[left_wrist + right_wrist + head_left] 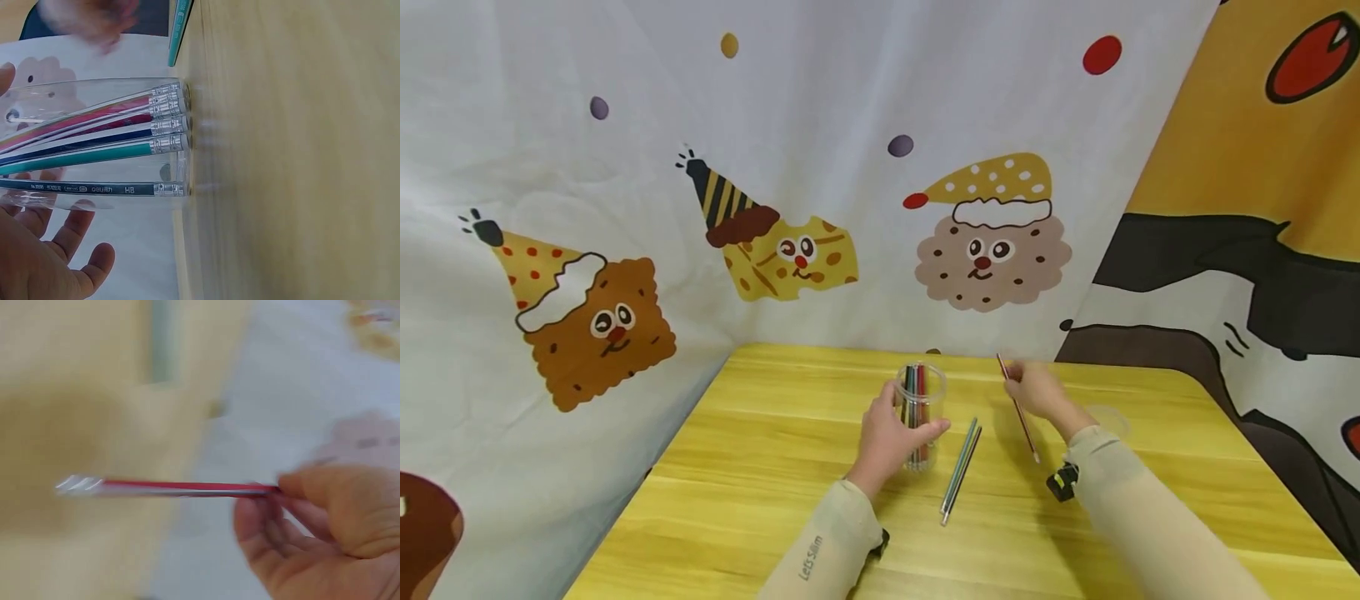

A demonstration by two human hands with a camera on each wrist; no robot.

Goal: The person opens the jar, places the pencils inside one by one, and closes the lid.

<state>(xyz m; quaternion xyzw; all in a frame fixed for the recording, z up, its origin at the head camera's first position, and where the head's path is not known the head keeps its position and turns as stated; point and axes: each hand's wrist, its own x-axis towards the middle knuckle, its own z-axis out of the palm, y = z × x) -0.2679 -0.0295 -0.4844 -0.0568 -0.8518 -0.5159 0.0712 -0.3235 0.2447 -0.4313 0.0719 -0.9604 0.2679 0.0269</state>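
A clear plastic jar [935, 410] stands upright on the table with several pencils inside, eraser ends down. My left hand [886, 437] grips it from the left side, thumb toward the front. In the left wrist view, a green pencil [106, 157] and others in red and dark blue show through the wall. My right hand [1039, 390] pinches a red-striped pencil [169, 487] above the table, right of the jar, its silver-ferruled end pointing down toward me. Between the hands, two pencils [960, 471], one greenish and one dark, lie side by side.
A clear round lid [1108, 421] appears to lie on the yellow wood-grain table [737, 467], partly behind the right forearm. A white cloth [820, 100] with cartoon prints hangs behind the table's far edge.
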